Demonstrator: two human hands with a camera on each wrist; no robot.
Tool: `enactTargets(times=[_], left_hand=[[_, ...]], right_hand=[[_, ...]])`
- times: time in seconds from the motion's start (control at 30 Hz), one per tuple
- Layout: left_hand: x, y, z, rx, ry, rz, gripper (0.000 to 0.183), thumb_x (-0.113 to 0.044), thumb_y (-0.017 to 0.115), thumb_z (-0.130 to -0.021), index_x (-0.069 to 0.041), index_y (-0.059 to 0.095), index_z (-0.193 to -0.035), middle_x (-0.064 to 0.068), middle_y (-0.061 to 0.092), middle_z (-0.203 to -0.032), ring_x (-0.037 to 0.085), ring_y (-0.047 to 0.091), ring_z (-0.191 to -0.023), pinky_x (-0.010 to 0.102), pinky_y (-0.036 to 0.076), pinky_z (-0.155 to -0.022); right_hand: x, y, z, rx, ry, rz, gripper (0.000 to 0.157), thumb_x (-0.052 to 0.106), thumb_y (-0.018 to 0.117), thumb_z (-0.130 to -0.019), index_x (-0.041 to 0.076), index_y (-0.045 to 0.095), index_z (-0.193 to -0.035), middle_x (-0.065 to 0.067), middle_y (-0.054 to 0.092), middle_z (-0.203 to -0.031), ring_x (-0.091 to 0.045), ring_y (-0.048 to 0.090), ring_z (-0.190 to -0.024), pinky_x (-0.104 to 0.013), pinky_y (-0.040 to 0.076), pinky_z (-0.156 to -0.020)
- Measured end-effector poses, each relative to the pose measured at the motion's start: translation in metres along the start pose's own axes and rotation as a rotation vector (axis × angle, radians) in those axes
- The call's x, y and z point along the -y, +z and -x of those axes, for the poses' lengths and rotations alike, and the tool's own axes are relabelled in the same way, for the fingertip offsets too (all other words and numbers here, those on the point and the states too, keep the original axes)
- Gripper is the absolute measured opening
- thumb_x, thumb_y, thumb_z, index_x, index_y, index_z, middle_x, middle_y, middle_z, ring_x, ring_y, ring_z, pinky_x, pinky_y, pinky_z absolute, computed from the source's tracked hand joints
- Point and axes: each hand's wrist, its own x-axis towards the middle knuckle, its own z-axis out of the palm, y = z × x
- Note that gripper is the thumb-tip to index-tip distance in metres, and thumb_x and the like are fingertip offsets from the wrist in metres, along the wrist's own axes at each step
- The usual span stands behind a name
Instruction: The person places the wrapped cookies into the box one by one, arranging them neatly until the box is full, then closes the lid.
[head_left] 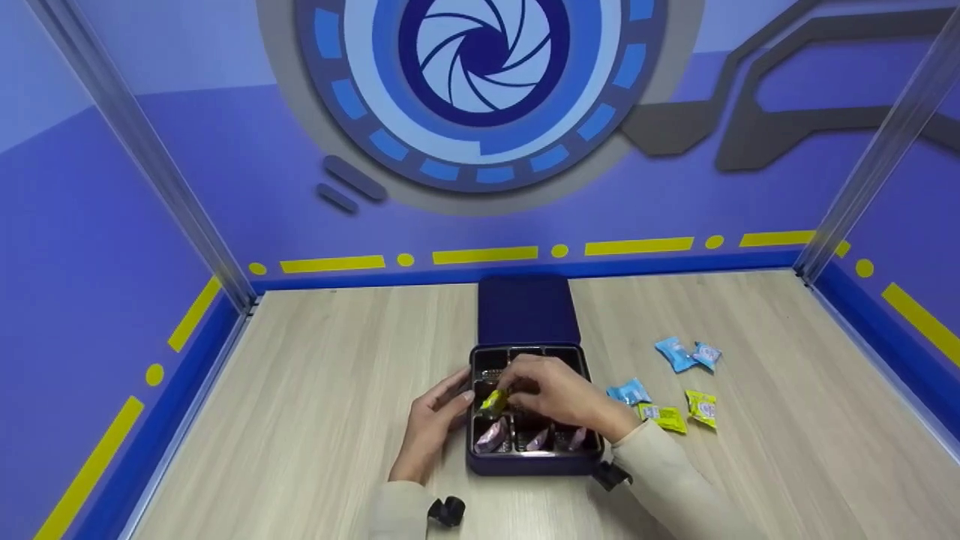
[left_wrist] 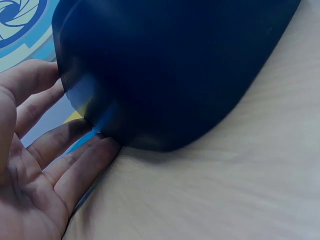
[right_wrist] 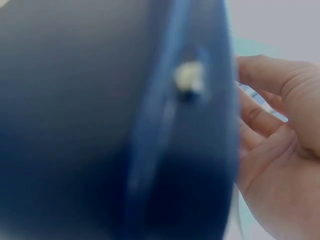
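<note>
1. The right hand (head_left: 556, 390) pinched a yellow-wrapped sweet (head_left: 491, 406) between thumb and fingertips, at the left-middle compartment of the dark box (head_left: 534, 466).
2. Just left of that pinch, the left hand (head_left: 433, 421) touched the box's side, its fingers fairly straight.
3. Three pink-wrapped sweets (head_left: 493, 436) sat in compartments on the near side of the right fingers.
4. Beyond the fingers lay the opened lid (head_left: 528, 311).
5. Well right of them, two yellow packets (head_left: 664, 418) and three blue packets (head_left: 676, 354) lay on the table (head_left: 337, 390).

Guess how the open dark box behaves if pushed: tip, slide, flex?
It would likely slide rather than tip: the dark box sits low and broad on the table. Its straight front suggests stiff walls. The pink packets might shift, having spare room in their compartments.
</note>
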Motion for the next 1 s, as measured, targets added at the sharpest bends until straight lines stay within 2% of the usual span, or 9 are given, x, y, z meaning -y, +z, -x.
enactTargets(times=[0.4, 0.67, 0.9, 1.0], left_hand=[[0.0, 0.0, 0.0, -0.011, 0.009, 0.002, 0.05, -0.014, 0.073, -0.102, -0.003, 0.061, -0.149, 0.019, 0.055, -0.154, 0.024, 0.063, -0.128, 0.036, 0.057, -0.102], [0.0, 0.001, 0.0, -0.015, 0.01, 0.008, 0.05, -0.014, 0.074, -0.101, -0.004, 0.061, -0.148, 0.019, 0.057, -0.153, 0.025, 0.063, -0.129, 0.036, 0.057, -0.102], [0.0, 0.002, 0.0, -0.013, 0.016, 0.023, 0.05, -0.013, 0.075, -0.101, -0.003, 0.062, -0.148, 0.019, 0.058, -0.151, 0.025, 0.063, -0.128, 0.035, 0.057, -0.102], [0.001, 0.002, -0.001, -0.017, 0.004, 0.036, 0.05, -0.013, 0.075, -0.1, -0.003, 0.062, -0.148, 0.018, 0.058, -0.152, 0.025, 0.062, -0.129, 0.035, 0.057, -0.102]], right_hand=[[-0.006, -0.011, 0.013, -0.064, -0.01, -0.018, 0.018, 0.001, 0.079, -0.095, 0.007, 0.077, -0.112, 0.0, 0.075, -0.112, -0.02, 0.07, -0.106, -0.043, 0.059, -0.094], [-0.007, -0.019, 0.026, -0.058, 0.051, -0.046, 0.019, 0.004, 0.078, -0.097, 0.006, 0.075, -0.116, 0.001, 0.073, -0.115, -0.022, 0.069, -0.108, -0.044, 0.06, -0.094], [-0.009, -0.023, 0.036, -0.068, 0.096, -0.082, 0.019, 0.006, 0.076, -0.099, 0.008, 0.073, -0.118, -0.003, 0.072, -0.118, -0.027, 0.068, -0.111, -0.053, 0.058, -0.096], [-0.01, -0.024, 0.041, -0.082, 0.108, -0.071, 0.02, 0.007, 0.077, -0.098, 0.011, 0.074, -0.117, -0.002, 0.071, -0.118, -0.026, 0.068, -0.11, -0.049, 0.059, -0.094]])
